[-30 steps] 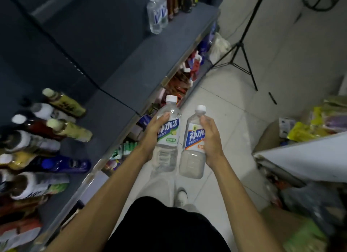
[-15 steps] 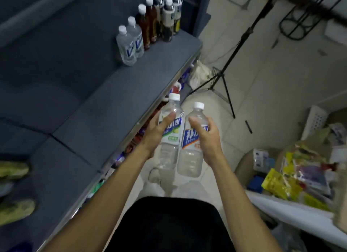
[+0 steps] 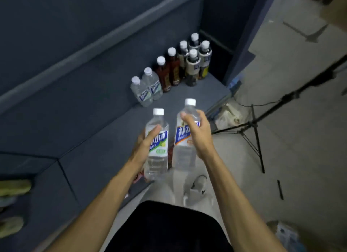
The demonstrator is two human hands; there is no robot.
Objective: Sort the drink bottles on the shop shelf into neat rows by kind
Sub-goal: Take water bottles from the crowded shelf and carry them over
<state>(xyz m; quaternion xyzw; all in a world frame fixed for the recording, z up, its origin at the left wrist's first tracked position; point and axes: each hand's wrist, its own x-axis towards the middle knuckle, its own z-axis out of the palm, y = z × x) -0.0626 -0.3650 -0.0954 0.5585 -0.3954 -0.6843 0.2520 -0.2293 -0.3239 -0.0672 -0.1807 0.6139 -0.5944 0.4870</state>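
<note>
Your left hand (image 3: 145,148) and right hand (image 3: 200,134) each grip a water bottle; carry them to the clear pair (image 3: 146,89) at twelve o'clock.

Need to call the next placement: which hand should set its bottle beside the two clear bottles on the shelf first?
Left, probably: the left hand holds the green-label clear bottle, matching the shelf's clear pair, and is on the shelf side.

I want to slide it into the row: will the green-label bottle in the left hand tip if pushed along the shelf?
Probably tippy: the green-label bottle is tall and narrow. It looks full, so likely heavy and stiff. The left hand grips its smooth label, possibly slippery.
</note>
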